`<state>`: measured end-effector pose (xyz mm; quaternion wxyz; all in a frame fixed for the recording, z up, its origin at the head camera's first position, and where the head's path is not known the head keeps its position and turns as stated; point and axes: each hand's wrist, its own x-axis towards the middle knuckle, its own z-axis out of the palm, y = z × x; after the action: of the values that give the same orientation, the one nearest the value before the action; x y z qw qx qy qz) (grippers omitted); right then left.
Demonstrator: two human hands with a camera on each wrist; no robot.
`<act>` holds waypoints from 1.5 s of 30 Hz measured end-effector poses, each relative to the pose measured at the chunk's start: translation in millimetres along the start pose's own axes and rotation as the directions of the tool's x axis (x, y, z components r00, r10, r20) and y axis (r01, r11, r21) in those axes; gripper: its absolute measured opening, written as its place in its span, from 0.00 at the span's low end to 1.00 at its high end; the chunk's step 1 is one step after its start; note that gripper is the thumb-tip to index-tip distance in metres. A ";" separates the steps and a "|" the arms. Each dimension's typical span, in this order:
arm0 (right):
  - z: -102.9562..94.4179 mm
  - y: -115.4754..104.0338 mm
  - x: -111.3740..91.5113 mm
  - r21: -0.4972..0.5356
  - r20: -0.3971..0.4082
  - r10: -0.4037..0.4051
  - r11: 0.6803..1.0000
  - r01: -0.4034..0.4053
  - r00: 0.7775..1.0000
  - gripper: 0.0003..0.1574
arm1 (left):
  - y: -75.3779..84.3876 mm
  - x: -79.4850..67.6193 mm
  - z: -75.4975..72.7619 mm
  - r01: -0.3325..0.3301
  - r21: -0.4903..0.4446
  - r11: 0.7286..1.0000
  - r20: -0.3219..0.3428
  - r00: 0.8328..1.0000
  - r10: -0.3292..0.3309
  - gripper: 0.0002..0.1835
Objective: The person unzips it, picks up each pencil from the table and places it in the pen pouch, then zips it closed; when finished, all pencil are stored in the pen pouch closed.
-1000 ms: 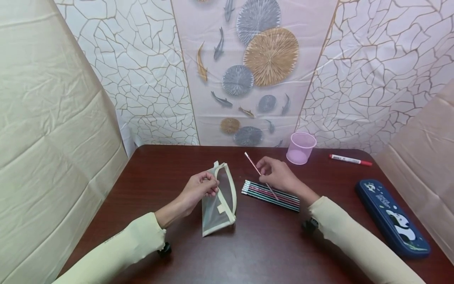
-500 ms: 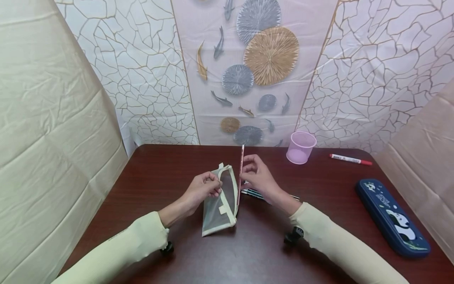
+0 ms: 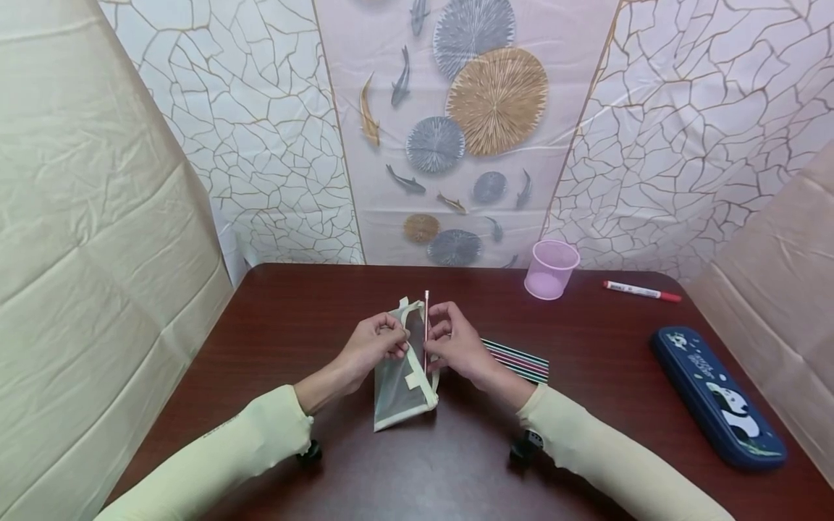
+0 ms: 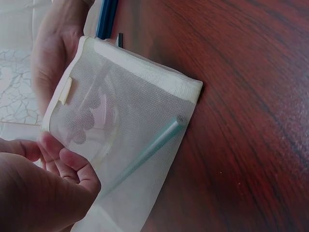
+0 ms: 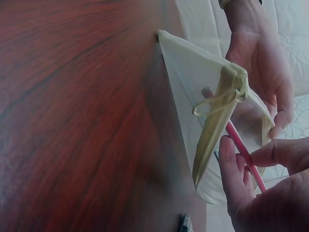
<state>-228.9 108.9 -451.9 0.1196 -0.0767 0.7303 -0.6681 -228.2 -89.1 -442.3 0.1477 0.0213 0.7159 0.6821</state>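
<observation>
My left hand (image 3: 371,346) pinches the zippered edge of a pale cream mesh pencil pouch (image 3: 393,398), which stands tilted with its mouth held apart toward the right. My right hand (image 3: 461,352) holds a red pencil (image 3: 426,307) between thumb and fingers, upright at the opening. Seen from the right wrist, the red pencil (image 5: 237,139) slants past the zipper, its lower end inside the mouth. Through the mesh in the left wrist view, a teal pencil (image 4: 149,149) lies within the pouch.
Right of the pouch lies a row of several dark green and red pencils (image 3: 517,359), partly behind the right hand. Farther back stand a pink cup (image 3: 549,278) and a red-capped marker (image 3: 641,291). A navy panda pencil case (image 3: 717,398) lies at the table's right edge.
My right hand has lifted the red pencil off the row, swung it upright and carried it left into the pouch's mouth. The left hand keeps its hold, shifting only slightly.
</observation>
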 end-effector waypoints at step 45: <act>-68.4 -3.4 -11.6 -0.485 -0.042 -0.165 0.866 0.124 0.985 0.20 | -2.3 -5.4 -2.5 -0.049 0.002 0.999 0.051 0.998 0.049 0.05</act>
<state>-236.9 177.2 -442.4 0.0165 -0.1309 0.8696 -0.4757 -223.2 -92.9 -443.5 0.1491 0.0564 0.7122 0.6836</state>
